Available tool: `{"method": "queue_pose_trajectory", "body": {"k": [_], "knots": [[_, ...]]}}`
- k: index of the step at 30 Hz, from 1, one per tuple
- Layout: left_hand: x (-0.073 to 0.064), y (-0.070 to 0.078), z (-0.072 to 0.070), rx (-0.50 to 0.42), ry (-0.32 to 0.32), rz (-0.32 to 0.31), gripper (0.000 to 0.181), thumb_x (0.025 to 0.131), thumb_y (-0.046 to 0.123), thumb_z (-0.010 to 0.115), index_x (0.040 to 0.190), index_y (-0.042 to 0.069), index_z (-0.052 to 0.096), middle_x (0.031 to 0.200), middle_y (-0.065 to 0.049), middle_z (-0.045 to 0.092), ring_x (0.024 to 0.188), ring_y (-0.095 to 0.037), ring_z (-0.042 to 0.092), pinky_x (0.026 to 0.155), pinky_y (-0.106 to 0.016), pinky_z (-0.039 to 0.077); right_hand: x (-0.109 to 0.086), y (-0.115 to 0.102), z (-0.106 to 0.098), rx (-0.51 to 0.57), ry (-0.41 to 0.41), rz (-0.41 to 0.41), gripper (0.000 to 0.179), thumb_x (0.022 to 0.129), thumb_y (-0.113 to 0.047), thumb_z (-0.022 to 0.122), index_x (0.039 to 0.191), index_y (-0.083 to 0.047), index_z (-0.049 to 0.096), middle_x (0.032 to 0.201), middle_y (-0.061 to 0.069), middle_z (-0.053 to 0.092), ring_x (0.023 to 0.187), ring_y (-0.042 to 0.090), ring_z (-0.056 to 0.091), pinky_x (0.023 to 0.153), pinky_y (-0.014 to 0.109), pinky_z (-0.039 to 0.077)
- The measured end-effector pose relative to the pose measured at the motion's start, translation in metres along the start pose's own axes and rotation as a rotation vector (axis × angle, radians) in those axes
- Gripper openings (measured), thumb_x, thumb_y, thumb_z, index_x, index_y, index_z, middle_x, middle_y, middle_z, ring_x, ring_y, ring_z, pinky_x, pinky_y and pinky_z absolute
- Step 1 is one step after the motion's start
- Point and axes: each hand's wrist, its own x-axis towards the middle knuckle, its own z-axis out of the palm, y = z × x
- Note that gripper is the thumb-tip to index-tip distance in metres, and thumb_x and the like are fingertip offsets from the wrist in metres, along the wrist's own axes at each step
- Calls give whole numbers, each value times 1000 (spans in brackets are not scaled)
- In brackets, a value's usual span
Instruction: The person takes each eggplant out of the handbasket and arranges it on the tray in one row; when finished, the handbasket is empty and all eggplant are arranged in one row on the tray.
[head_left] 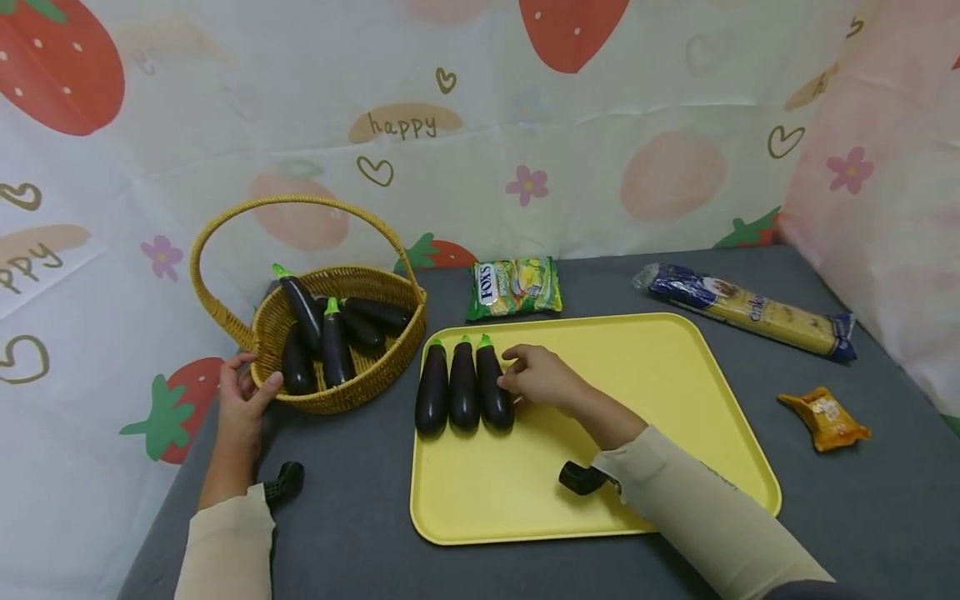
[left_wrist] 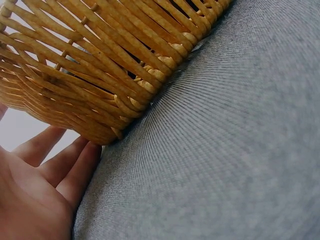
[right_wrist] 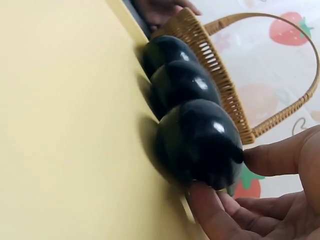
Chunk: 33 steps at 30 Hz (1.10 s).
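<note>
While your left hand [head_left: 243,404] rests with fingers spread against the outer wall of the basket [head_left: 378,377], your right hand [head_left: 547,379] pinches the rightmost eggplant [head_left: 493,398] between thumb and fingers. This eggplant is third in a row at the left side of the tray [head_left: 517,487], on the worktop [head_left: 345,517]. More eggplants [head_left: 336,357] lie inside the basket.

Left hand [head_left: 242,398], fingers spread; right hand [head_left: 546,379] reaches forward, fingers bent, perhaps pinching.
</note>
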Motion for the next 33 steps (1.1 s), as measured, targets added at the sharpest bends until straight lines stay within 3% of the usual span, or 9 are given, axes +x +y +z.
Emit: {"method": "queue_pose_trajectory", "body": {"k": [4, 10, 16, 25, 28, 33], "knots": [[0, -1, -1, -7, 3, -5, 39, 97, 2, 57, 125, 20, 37, 129, -8, 50, 109, -11, 52, 83, -16, 43, 0, -1, -1, 10, -1, 9, 51, 95, -10, 60, 140, 5, 41, 107, 16, 61, 84, 24, 67, 70, 38, 55], [0, -2, 0, 9, 5, -10, 39, 97, 5, 58, 125, 20, 36, 134, -11, 48, 112, -12, 51, 85, -16, 42, 3, -8, -8, -88, 51, -12, 54, 96, -20, 63, 142, 1, 43, 108, 14, 60, 80, 23, 67, 68, 37, 55], [0, -3, 1, -17, 12, 22, 39, 96, 1, 57, 124, 18, 38, 125, -7, 54, 105, -10, 55, 82, -17, 44, 19, -48, -1, -149, 61, -118, 52, 95, -25, 64, 140, -4, 47, 105, 11, 59, 78, 27, 68, 72, 42, 55], [0, -2, 5, -33, -10, 35, 38, 95, 2, 58, 124, 18, 38, 124, -7, 54, 103, -8, 56, 81, -17, 44, 83, -109, 65, -202, -5, -257, 49, 93, -26, 68, 135, -6, 52, 97, 0, 62, 79, 21, 68, 67, 32, 54], [0, -3, 5, -33, -14, 39, 38, 95, 1, 58, 123, 18, 38, 124, -8, 54, 103, -9, 56, 81, -17, 45, 101, -121, 92, -241, 7, -234, 47, 93, -27, 68, 134, -8, 54, 98, -2, 63, 79, 17, 67, 66, 28, 52], [0, 0, 0, -25, -9, 33, 38, 96, 0, 57, 124, 18, 38, 124, -5, 54, 104, -9, 55, 81, -16, 44, 121, -137, 136, -453, 65, -162, 44, 91, -36, 69, 129, -15, 59, 108, -5, 65, 90, 11, 62, 73, 25, 48]]}}
